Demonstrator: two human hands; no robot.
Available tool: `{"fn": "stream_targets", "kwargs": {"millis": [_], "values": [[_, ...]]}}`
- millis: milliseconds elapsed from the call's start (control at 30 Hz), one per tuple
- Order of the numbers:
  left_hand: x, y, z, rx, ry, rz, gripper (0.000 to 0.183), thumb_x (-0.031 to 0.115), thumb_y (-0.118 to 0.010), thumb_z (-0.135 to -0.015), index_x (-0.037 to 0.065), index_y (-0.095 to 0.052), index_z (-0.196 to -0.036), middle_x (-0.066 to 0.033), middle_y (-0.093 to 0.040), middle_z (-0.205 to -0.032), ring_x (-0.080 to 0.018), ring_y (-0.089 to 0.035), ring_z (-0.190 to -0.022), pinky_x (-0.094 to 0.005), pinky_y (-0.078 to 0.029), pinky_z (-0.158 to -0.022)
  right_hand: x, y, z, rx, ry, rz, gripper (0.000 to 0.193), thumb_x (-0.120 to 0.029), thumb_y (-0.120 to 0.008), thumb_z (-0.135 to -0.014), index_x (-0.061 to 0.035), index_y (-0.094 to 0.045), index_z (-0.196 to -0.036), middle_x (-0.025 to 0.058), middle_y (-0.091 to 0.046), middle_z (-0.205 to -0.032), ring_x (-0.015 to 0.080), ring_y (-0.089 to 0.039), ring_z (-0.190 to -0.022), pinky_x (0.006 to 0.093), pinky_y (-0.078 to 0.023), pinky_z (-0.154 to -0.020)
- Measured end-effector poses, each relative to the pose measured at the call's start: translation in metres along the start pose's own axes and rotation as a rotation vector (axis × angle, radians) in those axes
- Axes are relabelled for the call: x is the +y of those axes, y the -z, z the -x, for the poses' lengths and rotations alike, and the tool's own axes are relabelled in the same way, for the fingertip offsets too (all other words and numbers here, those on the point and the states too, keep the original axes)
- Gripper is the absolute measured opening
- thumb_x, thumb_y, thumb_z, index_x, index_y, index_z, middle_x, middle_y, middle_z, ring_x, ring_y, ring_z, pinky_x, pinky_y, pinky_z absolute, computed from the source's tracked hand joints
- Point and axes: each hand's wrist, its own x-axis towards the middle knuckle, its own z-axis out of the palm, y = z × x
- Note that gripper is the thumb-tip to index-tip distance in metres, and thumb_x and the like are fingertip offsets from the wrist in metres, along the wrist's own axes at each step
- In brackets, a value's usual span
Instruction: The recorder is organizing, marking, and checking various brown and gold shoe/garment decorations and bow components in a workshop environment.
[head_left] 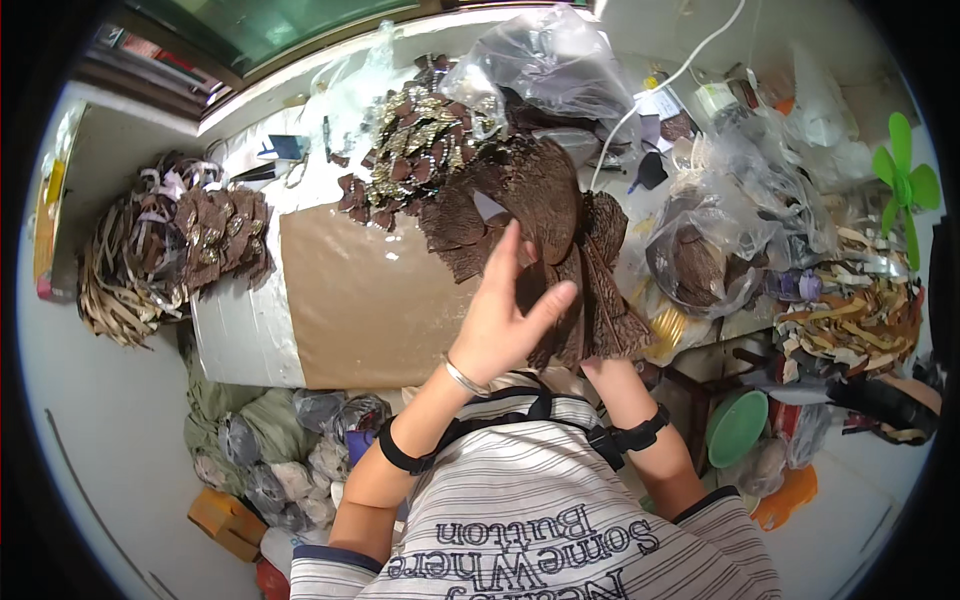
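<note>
A bunch of dark brown, textured, leather-like pieces (540, 190) spreads over the table's right part, in front of me. My left hand (505, 315) reaches up against its near left side, with fingers stretched and thumb apart. A small pale, pointed patch (489, 207) shows among the brown pieces just beyond those fingertips. Long folded brown pieces (610, 300) hang down at the right. They cover most of my right hand (603, 370), so only its wrist end shows and its fingers are hidden.
Beyond lies a heap of brown bow-like pieces with gold glitter (415, 140), beside a clear plastic bag (545, 60). Brown sheeting (370, 300) covers part of the table. Strips and glittery brown pieces (225, 235) hang at the left edge. A green fan (903, 188) stands right.
</note>
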Motion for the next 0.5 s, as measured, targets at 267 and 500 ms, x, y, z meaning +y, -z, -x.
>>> {"fn": "stream_targets", "kwargs": {"millis": [267,500], "values": [[0.031,0.033,0.024,-0.075,0.042,0.097,0.103,0.031,-0.080,-0.073,-0.006,-0.015,-0.144,-0.0246,-0.032,-0.144,-0.0321,-0.037,-0.131,-0.0386,-0.030,-0.109,0.004,0.000,0.001,-0.220,-0.094,-0.063,0.047,-0.020,-0.043,-0.096,-0.0008,-0.036,-0.138,0.0132,-0.048,-0.134,0.0229,-0.050,-0.120,0.0346,-0.041,-0.103],[0.040,0.048,0.048,-0.043,-0.020,0.135,0.087,0.009,-0.064,-0.083,0.002,-0.006,-0.148,-0.0242,-0.037,-0.142,-0.0313,-0.043,-0.128,-0.0367,-0.033,-0.106,0.011,-0.029,0.025,-0.103,0.026,0.633,0.050,-0.014,-0.050,-0.093,-0.0030,-0.034,-0.139,0.0112,-0.047,-0.134,0.0212,-0.051,-0.118,0.0334,-0.043,-0.101]]}}
